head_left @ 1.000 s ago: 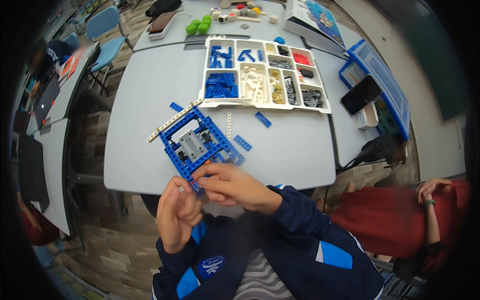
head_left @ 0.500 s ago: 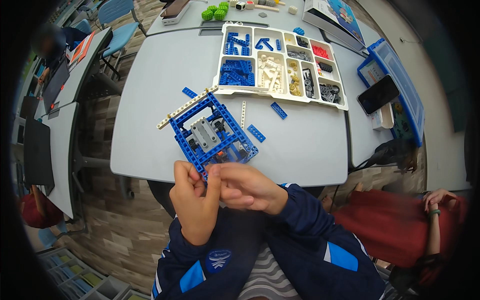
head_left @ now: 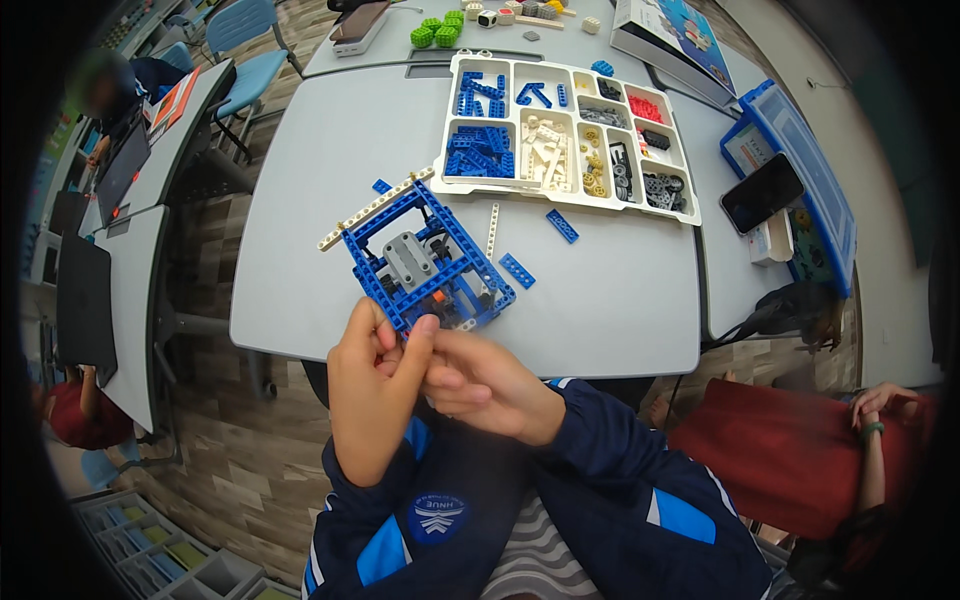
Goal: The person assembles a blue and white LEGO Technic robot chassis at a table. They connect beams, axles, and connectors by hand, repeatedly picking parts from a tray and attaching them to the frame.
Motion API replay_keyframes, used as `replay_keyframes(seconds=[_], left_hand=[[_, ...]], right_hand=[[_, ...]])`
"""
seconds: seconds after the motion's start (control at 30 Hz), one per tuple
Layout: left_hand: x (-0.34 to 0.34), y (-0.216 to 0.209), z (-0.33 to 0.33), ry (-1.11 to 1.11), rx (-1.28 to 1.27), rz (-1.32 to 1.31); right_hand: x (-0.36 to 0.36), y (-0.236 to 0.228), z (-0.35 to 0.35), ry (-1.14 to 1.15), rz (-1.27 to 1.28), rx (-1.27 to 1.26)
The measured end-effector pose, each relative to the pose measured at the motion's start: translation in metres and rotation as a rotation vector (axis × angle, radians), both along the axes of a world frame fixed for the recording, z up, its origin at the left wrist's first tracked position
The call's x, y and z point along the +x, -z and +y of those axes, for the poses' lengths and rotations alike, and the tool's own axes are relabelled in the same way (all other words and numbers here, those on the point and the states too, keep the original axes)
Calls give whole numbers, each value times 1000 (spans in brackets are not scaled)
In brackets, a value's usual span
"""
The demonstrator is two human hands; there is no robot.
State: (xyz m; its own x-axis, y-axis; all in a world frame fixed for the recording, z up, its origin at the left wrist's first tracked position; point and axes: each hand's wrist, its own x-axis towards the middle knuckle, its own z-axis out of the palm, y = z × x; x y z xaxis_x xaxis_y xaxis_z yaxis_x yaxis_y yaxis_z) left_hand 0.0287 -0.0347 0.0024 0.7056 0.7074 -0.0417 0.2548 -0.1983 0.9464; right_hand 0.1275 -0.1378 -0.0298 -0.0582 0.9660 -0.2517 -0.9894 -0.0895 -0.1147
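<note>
Your left grip (head_left: 372,395) and right grip (head_left: 500,388) meet just off the near edge of the desk (head_left: 290,250), fingers curled in and narrow; whatever sits between the fingertips is hidden, so I cannot tell whether either one is closed on a piece; the left seems to touch the near corner of the blue brick frame (head_left: 458,268), and is the nearer of the two to it.

The frame lies straight ahead of your left grip, and ahead and to the left of your right; its long sides slant away from you toward the left, with a grey block (head_left: 407,259) set in the middle and a white studded beam (head_left: 372,212) across the far end.

Beyond the right grip, to the frame's right, lie a loose white strip (head_left: 493,232), a blue plate (head_left: 517,270) and, farther, a second blue plate (head_left: 562,226); past these, ahead and to the right of both grips, stands the white sorting tray (head_left: 605,203), its compartments holding bricks and small parts.

Farther right rests a dark phone (head_left: 762,193) beside a blue bin (head_left: 828,230); green wheels (head_left: 437,30) lie far ahead; a light-blue chair (head_left: 250,75) stands far off to the left.
</note>
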Motion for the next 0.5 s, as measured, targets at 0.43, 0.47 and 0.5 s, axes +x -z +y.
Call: replay_keyframes(seconds=[0.43,0.47,0.5], left_hand=[[4,11,18,131,-545,-260],[5,12,18,131,-543,-258],[5,13,19,116,-551,-247]], right_hand=[[-2,12,6,69,-50,82],[-2,10,6,82,-61,74],[-3,8,6,95,-72,66]])
